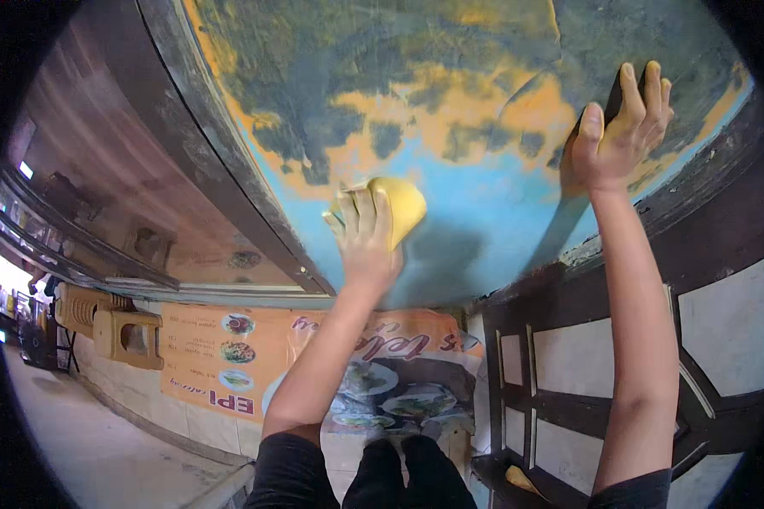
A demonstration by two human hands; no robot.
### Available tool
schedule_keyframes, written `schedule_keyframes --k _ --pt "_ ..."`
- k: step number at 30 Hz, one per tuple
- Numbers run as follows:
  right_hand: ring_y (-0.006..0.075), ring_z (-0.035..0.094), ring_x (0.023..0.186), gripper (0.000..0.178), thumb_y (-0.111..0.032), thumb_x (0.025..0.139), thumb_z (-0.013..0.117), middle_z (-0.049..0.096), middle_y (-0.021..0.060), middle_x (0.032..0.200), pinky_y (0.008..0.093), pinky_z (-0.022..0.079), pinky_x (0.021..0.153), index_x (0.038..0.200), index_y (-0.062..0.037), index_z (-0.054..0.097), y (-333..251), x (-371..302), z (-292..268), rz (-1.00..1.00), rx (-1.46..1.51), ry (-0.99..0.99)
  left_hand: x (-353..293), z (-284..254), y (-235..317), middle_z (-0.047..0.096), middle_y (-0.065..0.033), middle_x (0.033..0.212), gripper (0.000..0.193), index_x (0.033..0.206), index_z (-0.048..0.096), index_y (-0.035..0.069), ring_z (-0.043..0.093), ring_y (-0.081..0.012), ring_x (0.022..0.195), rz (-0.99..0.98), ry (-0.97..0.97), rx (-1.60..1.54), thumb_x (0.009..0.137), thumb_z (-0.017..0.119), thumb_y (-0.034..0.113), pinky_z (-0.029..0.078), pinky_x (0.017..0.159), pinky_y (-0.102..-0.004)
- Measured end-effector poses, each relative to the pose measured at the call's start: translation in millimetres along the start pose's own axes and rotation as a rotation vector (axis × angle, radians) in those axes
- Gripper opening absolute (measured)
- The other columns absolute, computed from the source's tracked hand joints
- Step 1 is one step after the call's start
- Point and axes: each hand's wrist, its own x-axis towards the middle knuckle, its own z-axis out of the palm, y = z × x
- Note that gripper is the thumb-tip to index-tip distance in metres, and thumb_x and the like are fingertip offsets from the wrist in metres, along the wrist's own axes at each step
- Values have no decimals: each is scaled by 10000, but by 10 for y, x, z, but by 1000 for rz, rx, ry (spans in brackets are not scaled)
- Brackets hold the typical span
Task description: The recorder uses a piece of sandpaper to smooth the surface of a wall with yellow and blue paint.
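Observation:
My left hand (367, 233) presses a folded yellow sheet, which looks like sandpaper (407, 206), against the wall (501, 195). Its fingers lie over the sheet, and part of the yellow curls out to the right of them. The wall is light blue low down, with worn orange and dark grey patches higher up. Up at the right, my right hand (624, 136) leans on the dark patch with its fingers apart, holding nothing. A yellowish dust shows on the fingers of both hands.
A dark frame (187, 127) with a brown panel borders the wall on the left. Dark wooden panelling (518, 365) stands at the right, with a small yellowish piece (522, 480) lying low on it. An orange banner (204, 356) covers the floor area below, near stacked plastic chairs (127, 331).

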Motion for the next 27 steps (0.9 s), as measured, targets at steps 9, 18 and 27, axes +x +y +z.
schedule_keyframes --k 9,18,27 --pt "389 328 1413 536 -350 919 509 410 120 1513 521 209 1149 1426 -177 485 -82 68 15 -43 14 30 -207 215 -188 219 -358 1539 807 1486 290 -62 106 -612 1421 1 68 68 768 615 112 60 1110 -723" --pt "388 328 1410 526 -369 935 501 413 117 1508 538 209 1141 1426 -181 480 -58 80 -23 -55 3 33 482 -309 -157 172 -353 1564 820 1514 268 -32 101 -602 1427 1 311 22 776 610 75 96 1143 -672" --pt "349 310 1424 543 -440 909 510 387 54 1532 601 189 1137 1418 -250 483 -50 40 21 2 31 37 226 -279 -396 266 -312 1545 809 1488 338 -18 150 -578 1432 89 178 166 742 627 101 103 1132 -701"
